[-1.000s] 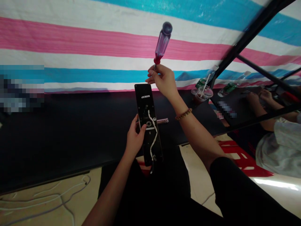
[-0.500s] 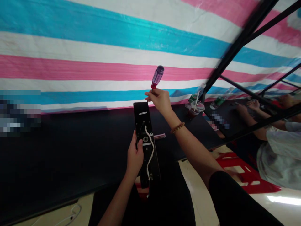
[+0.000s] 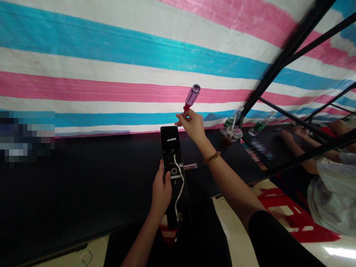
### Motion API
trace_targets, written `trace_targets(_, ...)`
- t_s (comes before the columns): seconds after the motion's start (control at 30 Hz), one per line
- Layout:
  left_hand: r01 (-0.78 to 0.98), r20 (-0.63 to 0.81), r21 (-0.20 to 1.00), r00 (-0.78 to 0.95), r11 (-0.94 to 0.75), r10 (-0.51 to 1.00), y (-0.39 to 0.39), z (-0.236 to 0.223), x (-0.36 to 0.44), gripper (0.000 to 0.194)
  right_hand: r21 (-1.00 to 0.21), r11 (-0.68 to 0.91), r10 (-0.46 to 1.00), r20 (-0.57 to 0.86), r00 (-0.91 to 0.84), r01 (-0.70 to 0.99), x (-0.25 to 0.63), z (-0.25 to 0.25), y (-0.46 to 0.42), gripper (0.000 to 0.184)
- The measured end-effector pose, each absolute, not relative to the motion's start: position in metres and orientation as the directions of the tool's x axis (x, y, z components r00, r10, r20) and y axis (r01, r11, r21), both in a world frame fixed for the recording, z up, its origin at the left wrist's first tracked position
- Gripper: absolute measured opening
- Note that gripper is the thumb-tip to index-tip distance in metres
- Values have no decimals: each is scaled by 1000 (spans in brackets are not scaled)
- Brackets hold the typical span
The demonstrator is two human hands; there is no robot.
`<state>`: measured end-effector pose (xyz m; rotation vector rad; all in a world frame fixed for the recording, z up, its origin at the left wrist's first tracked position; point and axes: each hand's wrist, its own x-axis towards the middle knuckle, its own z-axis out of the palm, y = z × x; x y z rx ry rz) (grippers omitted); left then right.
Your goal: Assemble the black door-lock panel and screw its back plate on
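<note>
across the near edge of the black table [image 3: 83, 185], i see a long black plate [image 3: 176, 189] with a white wire [image 3: 183, 180] on it. the left hand [image 3: 162, 190] grips its left side, thumb on top. the right hand [image 3: 194, 128] pinches a screwdriver [image 3: 191, 98] just below the purple handle [image 3: 193, 95], near the plate's far end.

A striped tarp [image 3: 111, 89] spans the upper frame before me. Right of centre I see a cup [image 3: 234, 134] and two bottles [image 3: 260, 127]; at lower right, a red stool [image 3: 302, 214].
</note>
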<state>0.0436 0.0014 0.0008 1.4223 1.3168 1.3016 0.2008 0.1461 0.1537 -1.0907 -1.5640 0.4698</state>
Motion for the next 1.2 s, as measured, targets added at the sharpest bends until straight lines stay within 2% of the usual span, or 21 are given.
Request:
trace_targets(0.27, 159, 147, 978, -67, -135, 987, 1, 2, 43, 56, -770, 534, 806, 588, 64, 350, 206, 139, 146, 18)
trace_targets(0.57, 107, 110, 989, -75, -102, 991, -2, 7, 42, 55, -812, 515, 809, 566, 157, 276, 220, 130, 127, 41)
trace_targets(0.67, 219, 153, 966, -68, -135, 986, -4, 9, 23, 50, -826, 509, 785, 561, 264, 241, 234, 117, 105, 42)
trace_targets(0.73, 368, 192, 916, -56, -158, 980, -6, 7, -5, 41, -822, 456, 745, 562, 359, 341, 249, 99, 83, 43)
trace_targets(0.8, 532, 223, 833, -70, -152, 972, -6, 4, -41, 34, -795, 299, 664, 570, 483, 527, 268, 76, 56, 43)
trace_targets(0.87, 670, 228, 737, -126, -87, 966, -4, -1, -76, 36, -794, 98, 661, 502, 557, 599, 287, 52, 26, 49)
trace_targets(0.9, 725, 226, 686, -131, -63, 965, -1, -2, -90, 38, -820, 26, 659, 445, 607, 572, 294, 41, 10, 52)
trace_targets(1.0, 809, 218, 582, -58, -82, 974, 11, -5, -112, 41, -897, -49, 650, 306, 696, 440, 305, 17, -31, 57)
trace_targets(1.1, 834, 221, 533, 29, -146, 975, 27, -5, -112, 41, -956, -47, 629, 198, 751, 291, 305, 7, -59, 59)
trace_targets(1.2, 830, 224, 529, 64, -177, 973, 37, -3, -108, 37, -978, -9, 601, 159, 783, 206, 300, 9, -78, 57)
